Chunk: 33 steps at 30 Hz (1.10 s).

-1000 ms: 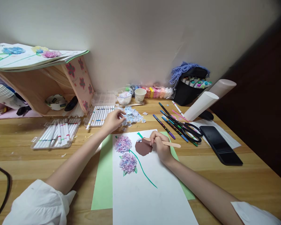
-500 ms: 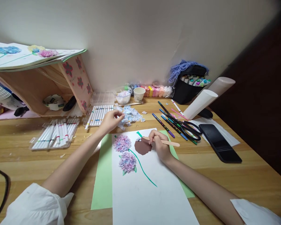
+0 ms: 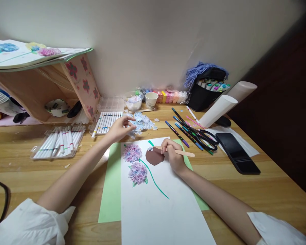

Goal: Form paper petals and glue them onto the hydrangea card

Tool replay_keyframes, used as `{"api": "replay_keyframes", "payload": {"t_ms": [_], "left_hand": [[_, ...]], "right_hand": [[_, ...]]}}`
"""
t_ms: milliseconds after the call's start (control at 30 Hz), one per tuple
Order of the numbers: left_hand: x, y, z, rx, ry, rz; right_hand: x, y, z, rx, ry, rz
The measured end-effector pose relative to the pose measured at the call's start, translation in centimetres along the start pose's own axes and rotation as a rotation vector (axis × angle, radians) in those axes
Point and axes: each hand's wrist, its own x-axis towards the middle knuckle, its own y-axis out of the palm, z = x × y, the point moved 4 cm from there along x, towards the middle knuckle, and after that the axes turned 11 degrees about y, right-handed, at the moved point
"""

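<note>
My right hand [image 3: 173,157] grips a wooden craft stick [image 3: 187,153]. The stick's left end rests at the upper edge of a brown round patch [image 3: 154,157] on a white sheet of paper [image 3: 165,217]. A small pale blue scrap [image 3: 150,148] lies by that tip. My left hand [image 3: 120,129] hovers at the near left side of a heap of pale blue paper scraps [image 3: 144,120], thumb and forefinger apart. On the sheet are two pink-purple flowers of crumpled scraps, an upper flower [image 3: 133,153] and a lower flower [image 3: 138,173], plus a drawn green stem [image 3: 154,182].
Green paper [image 3: 109,197] lies under the sheet. Marker boxes [image 3: 58,143] stand left; loose pens [image 3: 177,133], black scissors [image 3: 206,137] and a phone [image 3: 237,153] lie right. Behind are a bowl [image 3: 133,102], a paper cup [image 3: 151,100] and a black pen holder [image 3: 201,97].
My left thumb and forefinger have parted beside the scraps. My right hand keeps the craft stick at the brown patch's top edge. The view has shifted slightly.
</note>
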Motion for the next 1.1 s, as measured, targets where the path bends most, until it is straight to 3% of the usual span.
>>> {"api": "replay_keyframes", "payload": {"t_ms": [67, 167, 333, 600, 1100], "left_hand": [[-1.2, 0.8, -1.1, 0.041, 0.035, 0.011], [-3.5, 2.8, -2.3, -0.011, 0.065, 0.126], [-5.9, 5.3, -2.2, 0.036, 0.075, 0.230], [-5.5, 6.1, -3.1, 0.287, 0.259, 0.232], [-5.4, 6.4, -3.1, 0.346, 0.368, 0.259]], "right_hand": [[-0.1, -0.1, 0.1, -0.012, -0.029, -0.019], [-0.2, -0.4, 0.2, -0.015, -0.085, -0.047], [-0.6, -0.2, 0.3, -0.046, -0.169, 0.018], [-0.9, 0.9, 1.2, -0.227, -0.304, 0.148], [-0.8, 1.3, 1.2, -0.344, -0.317, 0.155]]}}
